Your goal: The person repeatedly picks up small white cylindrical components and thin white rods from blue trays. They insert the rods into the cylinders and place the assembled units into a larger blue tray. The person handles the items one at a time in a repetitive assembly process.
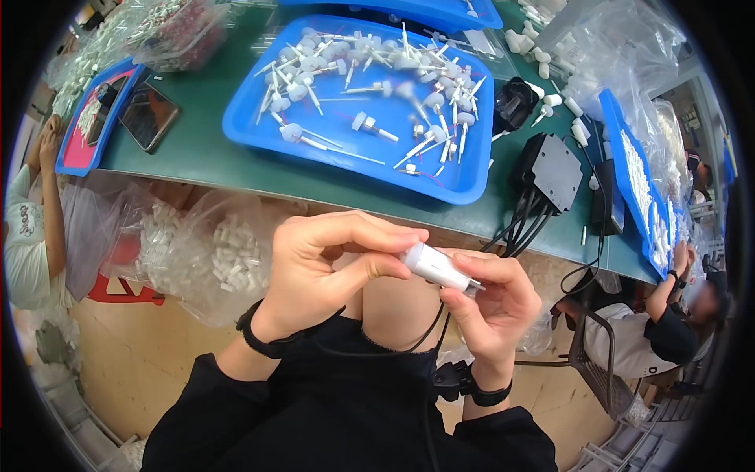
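1. The left hand (334, 263) is nearly closed in a pinch, its thumb and forefinger gripping the collared end of a short, smooth white plastic cylinder (443, 269).
2. The right hand (497, 295) is partly curled, thumb and fingers set on either side of the cylinder's other end; a thin piece shows there, too small to make out.
3. The cylinder tilts down toward the right hand, held in the air just off the near edge of the green tabletop (200, 143), above the person's lap.
4. Near the middle of that edge sits a wide blue plastic tray (338, 164). Small white round-headed parts with thin stems (311, 67) crowd its far half and right side, with a few scattered toward its near edge.
5. By the tabletop's left edge, a dark smartphone (149, 118) lies beside a smaller blue tray with a pink lining (75, 156).
6. Toward the near right corner stands a black plastic box (548, 173) with black cables; farther right, a blue tray of slim white pieces (612, 114) runs along the tabletop's right edge.
7. Below the near edge, left of the hands, clear bags (236, 256) hold white cylindrical pieces.
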{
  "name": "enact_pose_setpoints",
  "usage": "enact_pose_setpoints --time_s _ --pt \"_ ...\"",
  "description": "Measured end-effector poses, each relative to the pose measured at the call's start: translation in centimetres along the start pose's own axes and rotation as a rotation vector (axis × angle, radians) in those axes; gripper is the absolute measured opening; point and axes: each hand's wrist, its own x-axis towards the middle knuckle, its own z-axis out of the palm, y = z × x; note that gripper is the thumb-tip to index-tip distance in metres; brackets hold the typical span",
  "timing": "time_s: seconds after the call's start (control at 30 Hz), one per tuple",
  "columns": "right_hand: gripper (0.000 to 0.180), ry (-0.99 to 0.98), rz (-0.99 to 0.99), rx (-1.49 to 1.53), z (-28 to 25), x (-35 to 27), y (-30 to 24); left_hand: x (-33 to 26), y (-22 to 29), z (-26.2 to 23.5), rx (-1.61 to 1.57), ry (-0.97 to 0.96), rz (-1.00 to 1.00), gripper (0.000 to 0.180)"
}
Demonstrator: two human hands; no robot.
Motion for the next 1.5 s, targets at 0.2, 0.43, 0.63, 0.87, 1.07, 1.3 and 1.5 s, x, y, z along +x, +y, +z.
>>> enact_pose_setpoints --time_s 0.2,0.43,0.63,0.87,1.07,1.3,1.5 --pt "0.028 0.038 0.109 -0.036 0.2 0.4 -1.2 -0.3 0.6 -0.4 0.222 -0.076 0.046 0.024" --pt "0.028 0.039 -0.091 -0.295 0.4 -0.4 -1.7 -0.7 0.9 -0.4 0.329 -0.101 0.135 0.023" --pt "0.027 -0.013 -0.291 -0.363 0.3 0.2 -1.4 -0.6 0.8 -0.2 0.36 -0.103 0.277 0.02" --pt "0.03 0.076 -0.109 -0.127 1.3 -0.8 -0.7 -1.2 0.7 0.2 0.147 -0.021 0.081 0.026" --pt "0.028 0.179 -0.078 -0.196 2.5 -1.5 -1.1 -1.4 0.1 -0.4 0.202 -0.058 0.106 0.028" --pt "0.026 0.08 -0.136 -0.182 1.8 -1.2 -0.2 -1.8 -0.4 0.0 0.284 -0.053 0.221 0.027" --pt "0.023 0.11 -0.181 -0.018 2.0 -0.6 0.9 -0.7 -0.5 -0.3 0.309 -0.098 0.328 0.025"
